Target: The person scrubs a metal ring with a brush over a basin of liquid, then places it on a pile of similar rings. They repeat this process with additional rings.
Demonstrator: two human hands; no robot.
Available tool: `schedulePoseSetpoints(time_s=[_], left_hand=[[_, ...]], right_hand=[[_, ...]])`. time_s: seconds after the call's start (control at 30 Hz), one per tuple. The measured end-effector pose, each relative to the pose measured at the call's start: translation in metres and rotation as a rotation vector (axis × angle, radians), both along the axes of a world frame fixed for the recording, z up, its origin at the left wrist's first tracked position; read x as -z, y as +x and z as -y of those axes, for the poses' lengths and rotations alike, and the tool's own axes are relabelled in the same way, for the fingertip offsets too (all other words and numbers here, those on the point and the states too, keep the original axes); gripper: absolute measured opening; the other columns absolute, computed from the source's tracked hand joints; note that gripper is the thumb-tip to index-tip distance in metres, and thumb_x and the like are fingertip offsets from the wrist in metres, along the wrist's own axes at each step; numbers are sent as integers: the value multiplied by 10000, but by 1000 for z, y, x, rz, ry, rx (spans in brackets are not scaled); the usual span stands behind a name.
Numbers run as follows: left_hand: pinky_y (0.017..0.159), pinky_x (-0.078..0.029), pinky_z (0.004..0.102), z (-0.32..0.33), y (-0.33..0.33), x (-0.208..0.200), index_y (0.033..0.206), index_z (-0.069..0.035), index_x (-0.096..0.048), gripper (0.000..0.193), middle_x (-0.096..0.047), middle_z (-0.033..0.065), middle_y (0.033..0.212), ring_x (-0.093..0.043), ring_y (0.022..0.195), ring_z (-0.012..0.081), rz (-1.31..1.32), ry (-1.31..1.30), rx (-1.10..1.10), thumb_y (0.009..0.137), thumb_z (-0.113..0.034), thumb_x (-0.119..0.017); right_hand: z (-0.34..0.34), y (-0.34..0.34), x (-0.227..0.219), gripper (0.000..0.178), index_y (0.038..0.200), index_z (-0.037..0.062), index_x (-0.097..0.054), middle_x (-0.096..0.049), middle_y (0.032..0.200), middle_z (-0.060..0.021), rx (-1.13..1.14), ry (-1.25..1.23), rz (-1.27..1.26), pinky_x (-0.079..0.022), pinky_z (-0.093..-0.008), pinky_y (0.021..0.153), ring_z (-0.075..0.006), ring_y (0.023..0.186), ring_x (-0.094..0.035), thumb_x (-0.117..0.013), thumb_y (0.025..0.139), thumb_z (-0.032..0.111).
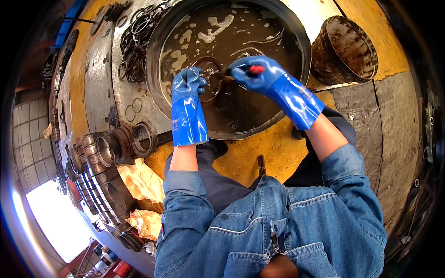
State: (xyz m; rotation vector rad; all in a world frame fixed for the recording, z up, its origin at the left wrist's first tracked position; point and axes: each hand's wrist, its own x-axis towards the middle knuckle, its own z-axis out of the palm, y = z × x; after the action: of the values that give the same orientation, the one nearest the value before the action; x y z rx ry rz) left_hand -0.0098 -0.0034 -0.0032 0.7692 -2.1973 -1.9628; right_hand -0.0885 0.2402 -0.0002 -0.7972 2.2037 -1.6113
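Observation:
Both my hands wear long blue rubber gloves and work over a wide black basin [242,133] of murky, foam-flecked liquid. My left hand [187,83] is closed on the near-left side of a dark metal ring [208,59], held at or just above the liquid. My right hand [255,73] grips a brush by its red handle [256,69]. Its dark bristle end points left toward the ring, partly lost against the liquid; whether it touches the ring I cannot tell.
Left of the basin lie a heap of dark rings [134,39] and two thin rings [133,109]. Stacked metal cylinders [109,148] stand nearer me, beside crumpled brown paper [143,178]. A grimy bucket [322,58] stands to the right, near grey boards [357,120].

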Motion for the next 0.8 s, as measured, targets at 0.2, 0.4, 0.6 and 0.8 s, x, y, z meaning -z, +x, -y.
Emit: schedulePoseSetpoints(time_s=[0.2, 0.4, 0.6, 0.8], left_hand=[[627, -516, 223, -14, 2, -2, 1202, 15, -667, 445, -690, 42, 852, -647, 734, 91, 12, 23, 61, 1078, -412, -660], [703, -572, 278, -12, 2, 3, 1230, 13, -686, 412, -748, 98, 981, -698, 840, 148, 59, 43, 69, 1086, -372, -652], [715, -578, 291, -15, 6, 0, 1233, 15, -684, 410, -752, 109, 999, -705, 855, 161, 35, 65, 55, 1084, -366, -656], [727, -585, 305, -15, 15, 1, 1237, 17, -682, 408, -755, 120, 1017, -711, 870, 174, 17, 92, 31, 1082, -360, -659]], right_hand=[[22, 12, 10, 232, 1170, 205, -785, -784, 1162, -107, 52, 421, -558, -612, -406, 819, -343, 926, -758, -730, 947, 242], [22, 6, 19, 422, 1059, 35, -772, -775, 968, -182, 159, 387, 510, -571, -397, 838, -297, 886, -741, -706, 896, 419], [18, 41, 28, 304, 1190, 19, -760, -765, 1048, -139, 77, -371, 746, -557, -310, 845, -181, 885, -706, -690, 980, 228], [31, 45, 10, 277, 1215, 27, -756, -762, 1043, -131, 101, -540, 929, -576, -298, 847, -222, 847, -718, -671, 1003, 185]])
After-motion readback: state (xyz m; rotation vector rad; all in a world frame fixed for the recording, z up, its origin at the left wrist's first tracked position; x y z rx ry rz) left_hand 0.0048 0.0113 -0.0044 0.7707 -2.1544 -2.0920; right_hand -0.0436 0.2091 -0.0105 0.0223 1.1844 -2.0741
